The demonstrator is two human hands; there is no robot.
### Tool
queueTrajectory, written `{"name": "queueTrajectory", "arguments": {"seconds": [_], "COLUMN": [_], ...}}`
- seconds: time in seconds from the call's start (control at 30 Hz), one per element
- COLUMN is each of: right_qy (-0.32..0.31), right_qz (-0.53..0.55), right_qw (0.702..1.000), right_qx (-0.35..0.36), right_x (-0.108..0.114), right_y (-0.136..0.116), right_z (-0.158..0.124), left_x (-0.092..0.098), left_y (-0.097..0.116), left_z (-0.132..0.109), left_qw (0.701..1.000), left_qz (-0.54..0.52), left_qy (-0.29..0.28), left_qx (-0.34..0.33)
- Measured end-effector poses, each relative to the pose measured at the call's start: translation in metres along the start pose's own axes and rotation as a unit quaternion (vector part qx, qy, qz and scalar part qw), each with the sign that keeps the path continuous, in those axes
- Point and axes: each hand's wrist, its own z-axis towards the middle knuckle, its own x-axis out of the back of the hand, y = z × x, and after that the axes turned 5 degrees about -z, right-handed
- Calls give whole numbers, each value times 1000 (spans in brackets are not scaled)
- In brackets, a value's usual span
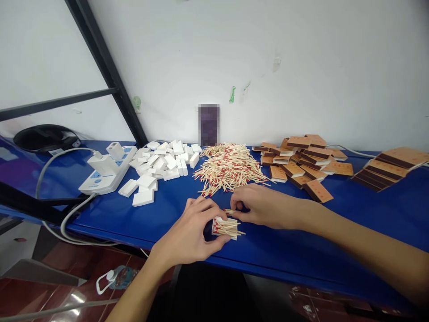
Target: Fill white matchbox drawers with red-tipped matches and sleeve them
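Observation:
Near the table's front edge lies a small white matchbox tray [214,231] with red-tipped matches [228,228] in it, some sticking out past its right end. My left hand [196,228] grips this tray, fingers at the far side and thumb at the near side. Just beyond the tray, my right hand [250,205] pinches a few matches [229,212] between thumb and fingers. A large heap of loose red-tipped matches [231,167] spreads over the table behind both hands.
White matchbox trays [161,161] are piled at left, orange-brown matchbox sleeves [301,156] at right. A power strip [110,174] with plugs and cables sits far left beside a black metal frame [110,67]. The blue table [301,250] backs onto a wall. A bottle [122,277] lies on the floor.

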Motion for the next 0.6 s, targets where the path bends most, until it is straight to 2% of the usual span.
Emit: {"name": "queueTrajectory", "arguments": {"seconds": [0.13, 0.23, 0.33, 0.6], "right_qy": [-100, -150, -165, -155], "right_qz": [-46, -90, -106, -46], "right_qw": [994, 984, 980, 986], "right_qx": [-22, -34, -37, -40], "right_x": [16, 24, 25, 22], "right_y": [-9, -13, -11, -2], "right_z": [11, 16, 16, 9], "left_x": [-1, -1, -1, -1], "left_y": [-1, -3, -4, -5], "left_z": [-4, -5, -5, -6], "left_qw": [1000, 1000, 999, 998], "left_qz": [2, -8, -34, -62], "left_qy": [-1, 2, 4, 16], "left_qx": [9, 18, 15, 9]}}
